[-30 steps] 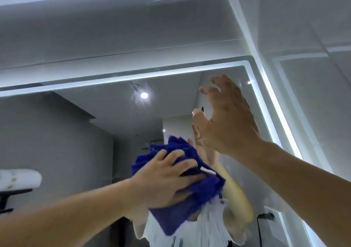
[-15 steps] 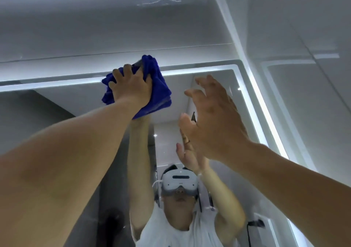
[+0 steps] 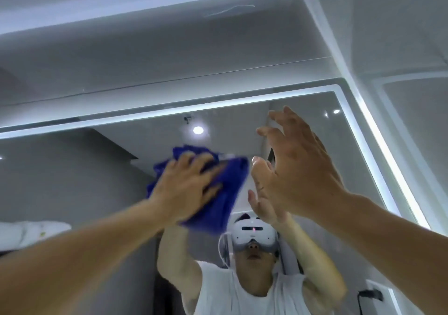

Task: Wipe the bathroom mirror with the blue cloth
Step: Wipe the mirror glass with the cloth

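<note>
The bathroom mirror (image 3: 72, 181) fills the lower view, with a lit strip round its edge. My left hand (image 3: 186, 188) lies on the bunched blue cloth (image 3: 223, 203) and presses it against the glass, a little below the mirror's top edge and near the middle; both are blurred by motion. The cloth sticks out above my fingers and hangs below my palm. To the right of the cloth my right hand (image 3: 295, 169) is raised at the glass with fingers spread and loosely bent, holding nothing. Whether it touches the glass, I cannot tell.
The mirror's lit strip (image 3: 388, 159) meets a white side wall (image 3: 417, 120) at the right. A wall socket (image 3: 373, 293) with a black plug sits at the lower right. A white rolled towel (image 3: 31, 232) is at the left, probably reflected. A person in a white headset is reflected.
My left hand carried the cloth up to the mirror's top edge, then came back down and to the right. My right hand has barely moved.
</note>
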